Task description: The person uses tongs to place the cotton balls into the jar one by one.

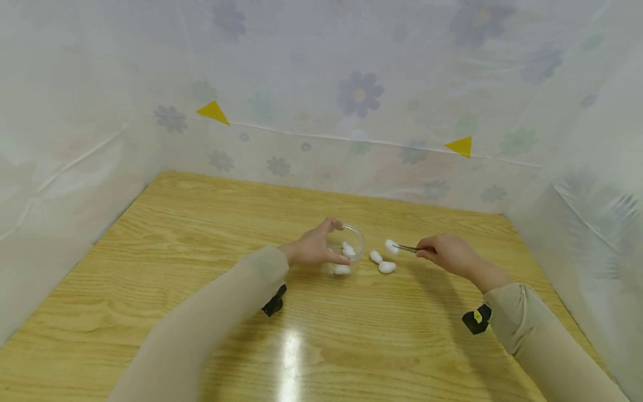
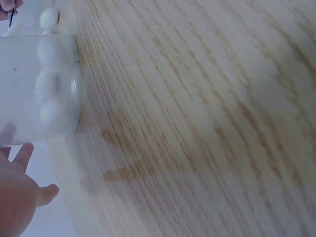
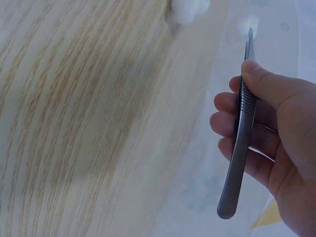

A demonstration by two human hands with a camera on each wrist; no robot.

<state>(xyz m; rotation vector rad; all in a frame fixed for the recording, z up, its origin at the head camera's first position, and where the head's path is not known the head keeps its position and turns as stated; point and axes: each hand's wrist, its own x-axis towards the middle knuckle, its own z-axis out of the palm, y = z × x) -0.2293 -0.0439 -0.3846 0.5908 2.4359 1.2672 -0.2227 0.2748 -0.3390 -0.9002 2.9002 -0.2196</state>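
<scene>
My left hand (image 1: 312, 245) holds a clear round jar (image 1: 358, 237) from its left side, thumb and fingers curved around it. Several white cotton balls show through the wall of the jar (image 2: 74, 98) in the left wrist view, lying at its bottom. Metal tweezers (image 3: 239, 133) are pinched between the thumb and fingers of my right hand (image 1: 449, 254). At their tips is a cotton ball (image 1: 391, 246), raised to the right of the jar. Two more cotton balls, one upper (image 1: 375, 257) and one lower (image 1: 387, 267), lie on the table between the jar and my right hand.
The wood-grain table (image 1: 201, 223) carries a bright light reflection near its front. Pale flowered sheeting (image 1: 301, 84) stands along the back and both sides. Two yellow triangles, left (image 1: 214, 112) and right (image 1: 460, 146), mark the back sheet.
</scene>
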